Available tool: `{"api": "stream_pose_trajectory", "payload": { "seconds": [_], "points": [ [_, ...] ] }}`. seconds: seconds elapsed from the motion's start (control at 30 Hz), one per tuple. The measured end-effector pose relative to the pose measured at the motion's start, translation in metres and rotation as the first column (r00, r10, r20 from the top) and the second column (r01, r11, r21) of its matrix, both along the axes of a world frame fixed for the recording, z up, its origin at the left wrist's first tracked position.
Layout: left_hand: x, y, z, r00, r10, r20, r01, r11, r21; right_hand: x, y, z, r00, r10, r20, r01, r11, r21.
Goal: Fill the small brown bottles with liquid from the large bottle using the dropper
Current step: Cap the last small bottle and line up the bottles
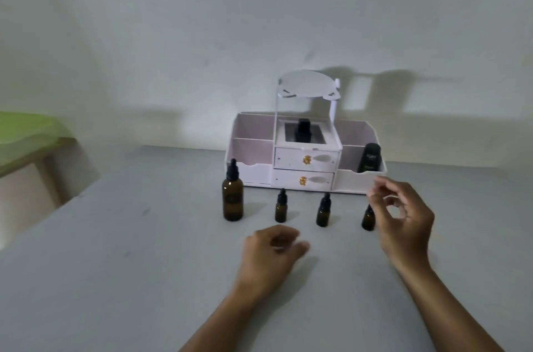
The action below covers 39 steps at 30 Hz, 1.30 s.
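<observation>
On the grey table, a large brown dropper bottle stands capped, leftmost in a row with three small brown bottles, before a white drawer organiser. The left hand hangs low, fingers loosely curled, empty. The right hand (blurred) is raised, fingers half-curled, empty, covering the rightmost small bottle at its cap.

Bare left hand, bare right hand, bare forearms reaching in from the near edge, slim wrists
</observation>
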<state>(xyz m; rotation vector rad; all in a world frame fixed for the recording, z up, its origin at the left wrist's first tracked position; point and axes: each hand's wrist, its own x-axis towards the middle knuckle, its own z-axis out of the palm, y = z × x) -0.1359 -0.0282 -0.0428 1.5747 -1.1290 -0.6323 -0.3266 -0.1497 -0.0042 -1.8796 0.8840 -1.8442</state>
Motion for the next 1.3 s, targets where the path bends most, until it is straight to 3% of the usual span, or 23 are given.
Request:
{"api": "stream_pose_trajectory", "payload": {
  "seconds": [0.1,0.17,0.27,0.4,0.7,1.03,1.2,1.3],
  "points": [
    [0.059,0.023,-0.003,0.951,0.292,-0.098,-0.297,0.954,-0.042,0.04,0.017,0.01,0.991,0.134,-0.028,-0.135,0.989,-0.061],
    [0.085,0.027,-0.004,0.912,0.353,-0.208,-0.378,0.92,-0.1,0.072,0.025,0.016,0.972,0.23,-0.043,-0.23,0.973,-0.009],
    [0.1,0.019,0.0,0.89,0.372,-0.265,-0.42,0.893,-0.158,0.121,0.035,0.024,0.927,0.376,0.009,-0.371,0.909,0.191],
    [0.114,0.0,-0.001,0.912,0.308,-0.272,-0.363,0.914,-0.182,0.171,0.037,0.026,0.909,0.416,-0.037,-0.384,0.867,0.318],
    [0.141,-0.027,0.0,0.994,0.053,-0.094,-0.075,0.968,-0.238,0.212,0.021,0.025,0.873,0.455,-0.175,-0.382,0.862,0.334],
    [0.148,-0.028,-0.001,0.992,-0.007,-0.129,-0.022,0.975,-0.223,0.213,0.011,0.027,0.876,0.44,-0.2,-0.374,0.879,0.295],
    [0.148,-0.028,0.001,0.974,-0.002,-0.227,-0.043,0.981,-0.191,0.207,0.005,0.031,0.831,0.545,-0.115,-0.477,0.803,0.356],
    [0.147,-0.027,0.002,0.975,0.005,-0.221,-0.047,0.981,-0.187,0.206,0.005,0.03,0.853,0.496,-0.162,-0.426,0.842,0.33]
  ]
}}
